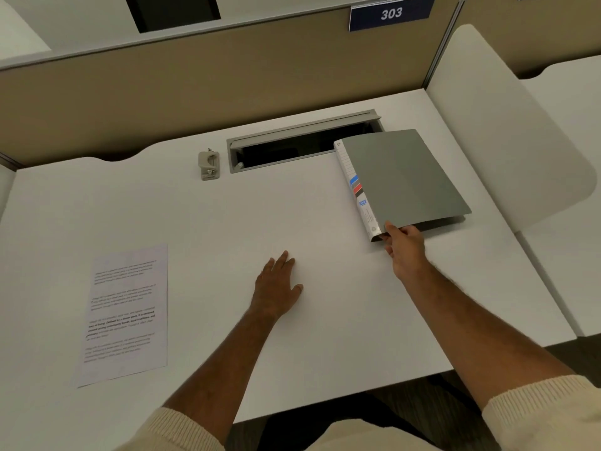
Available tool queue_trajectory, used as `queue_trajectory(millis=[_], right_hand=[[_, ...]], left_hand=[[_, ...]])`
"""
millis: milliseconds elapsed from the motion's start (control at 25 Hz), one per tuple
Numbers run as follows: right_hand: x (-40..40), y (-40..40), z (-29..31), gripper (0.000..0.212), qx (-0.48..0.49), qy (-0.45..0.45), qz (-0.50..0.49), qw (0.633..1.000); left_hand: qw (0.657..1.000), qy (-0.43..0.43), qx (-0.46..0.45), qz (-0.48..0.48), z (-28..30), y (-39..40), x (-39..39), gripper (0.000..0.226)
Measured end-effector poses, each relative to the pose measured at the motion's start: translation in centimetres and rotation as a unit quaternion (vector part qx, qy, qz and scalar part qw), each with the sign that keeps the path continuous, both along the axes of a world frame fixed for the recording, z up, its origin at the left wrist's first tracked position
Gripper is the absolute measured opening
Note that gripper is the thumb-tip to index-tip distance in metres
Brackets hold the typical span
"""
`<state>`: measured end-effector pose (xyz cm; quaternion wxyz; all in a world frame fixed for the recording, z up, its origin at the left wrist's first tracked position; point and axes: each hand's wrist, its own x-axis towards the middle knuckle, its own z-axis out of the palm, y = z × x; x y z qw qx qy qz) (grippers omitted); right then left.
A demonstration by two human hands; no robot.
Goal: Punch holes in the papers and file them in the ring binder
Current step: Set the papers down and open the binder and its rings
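Now the white desk (227, 222) lies under both my hands, and my right hand (405, 252) pinches the near corner of the grey ring binder (403, 180), thumb on its cover. Left of my flat, relaxed left hand (276, 284) lies the printed paper (126, 314), while the small hole punch (209, 165) sits well beyond those fingertips.
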<state>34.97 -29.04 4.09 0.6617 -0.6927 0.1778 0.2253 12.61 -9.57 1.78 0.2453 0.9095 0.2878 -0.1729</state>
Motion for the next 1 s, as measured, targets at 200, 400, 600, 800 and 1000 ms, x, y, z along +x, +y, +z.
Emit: queue_trajectory(millis=[200,400,600,800,1000], right_hand=[[-2.7,-0.1,0.5,0.025,-0.049,-0.089,0.043,0.994],[-5.6,0.4,1.2,0.016,-0.138,-0.177,0.124,0.967],[-8.5,0.7,1.3,0.022,-0.236,-0.275,0.231,0.903],[-11.2,1.5,0.3,0.025,-0.312,-0.303,0.327,0.839],[-13.9,2.6,2.1,0.019,-0.293,-0.387,0.386,0.785]], left_hand=[[0.999,-0.01,-0.036,0.026,0.2,-0.1,0.5,0.073],[0.998,-0.014,-0.059,0.031,0.3,0.1,0.4,0.074],[0.995,-0.016,-0.087,0.044,1.0,0.6,0.1,0.073],[0.979,-0.091,-0.154,0.098,2.8,0.7,-0.6,0.075],[0.954,-0.147,-0.223,0.136,6.4,0.7,-1.6,0.07]])
